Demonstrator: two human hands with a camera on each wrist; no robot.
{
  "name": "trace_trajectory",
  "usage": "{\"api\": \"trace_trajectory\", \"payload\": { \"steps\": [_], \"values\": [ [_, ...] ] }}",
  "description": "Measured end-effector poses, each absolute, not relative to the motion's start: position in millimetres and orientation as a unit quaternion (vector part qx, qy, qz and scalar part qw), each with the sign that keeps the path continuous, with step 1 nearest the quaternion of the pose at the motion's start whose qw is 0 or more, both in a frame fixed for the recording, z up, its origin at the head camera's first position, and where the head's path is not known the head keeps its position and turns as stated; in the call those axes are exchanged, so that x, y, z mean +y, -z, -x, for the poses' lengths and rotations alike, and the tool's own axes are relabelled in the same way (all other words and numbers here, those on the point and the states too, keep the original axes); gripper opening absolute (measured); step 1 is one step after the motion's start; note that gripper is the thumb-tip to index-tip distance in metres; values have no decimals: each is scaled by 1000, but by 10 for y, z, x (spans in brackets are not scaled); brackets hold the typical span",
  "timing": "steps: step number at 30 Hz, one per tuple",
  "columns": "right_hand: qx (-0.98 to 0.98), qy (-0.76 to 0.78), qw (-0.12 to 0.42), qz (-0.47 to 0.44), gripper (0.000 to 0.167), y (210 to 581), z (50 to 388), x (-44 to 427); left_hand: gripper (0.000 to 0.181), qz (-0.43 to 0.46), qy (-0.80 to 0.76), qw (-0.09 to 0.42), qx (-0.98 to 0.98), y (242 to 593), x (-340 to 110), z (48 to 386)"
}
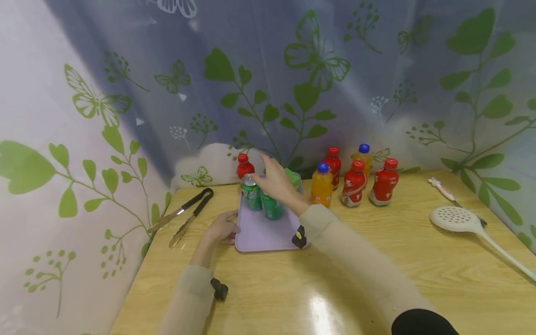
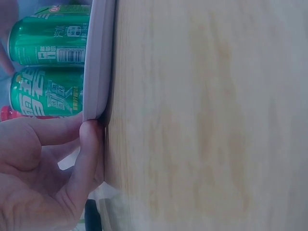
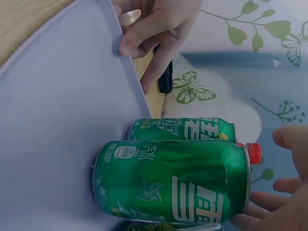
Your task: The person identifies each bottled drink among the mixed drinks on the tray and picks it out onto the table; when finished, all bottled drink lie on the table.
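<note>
A lilac tray (image 1: 261, 235) lies on the wooden table, bearing two green drink cans (image 1: 251, 197) that stand upright side by side. Another green item (image 1: 293, 179), partly hidden by the right hand, is behind them. My left hand (image 1: 222, 228) grips the tray's left rim, thumb and fingers at the edge in the left wrist view. Over the can tops is my right hand (image 1: 278, 181), its fingers (image 3: 269, 199) spread and fairly straight. In the right wrist view those fingertips are close beside the nearer can's (image 3: 173, 180) top; whether they touch it, I cannot tell.
A red-capped bottle (image 1: 244, 166) stands behind the tray's left corner. Right of the tray are orange juice bottles (image 1: 321, 186) and several red bottles (image 1: 384, 182). Tongs (image 1: 188, 216) lie to the left, a white slotted spoon (image 1: 456, 218) at the far right. A patterned curtain backs the table.
</note>
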State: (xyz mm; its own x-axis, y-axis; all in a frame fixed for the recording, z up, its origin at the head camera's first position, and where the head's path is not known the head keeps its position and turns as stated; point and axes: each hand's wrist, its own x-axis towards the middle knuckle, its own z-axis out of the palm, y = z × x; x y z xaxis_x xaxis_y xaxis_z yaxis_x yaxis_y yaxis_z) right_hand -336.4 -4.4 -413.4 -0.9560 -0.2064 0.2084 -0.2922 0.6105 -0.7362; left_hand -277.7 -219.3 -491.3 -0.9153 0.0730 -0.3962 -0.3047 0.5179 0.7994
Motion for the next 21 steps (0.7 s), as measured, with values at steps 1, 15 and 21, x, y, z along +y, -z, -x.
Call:
{"api": "trace_trajectory", "payload": {
  "steps": [1, 15, 21],
  "values": [
    [-897, -416, 47, -139, 78, 4137, 3380, -63, 79, 67, -485, 193, 850, 4911, -2192, 2777],
    [-923, -359, 12, -137, 78, 4153, 3554, -280, 75, 72, -476, 189, 856, 4934, -2176, 2743],
    [-935, -331, 6, -126, 78, 4153, 3670, -346, 74, 76, -475, 183, 858, 4908, -2185, 2751]
  ]
}}
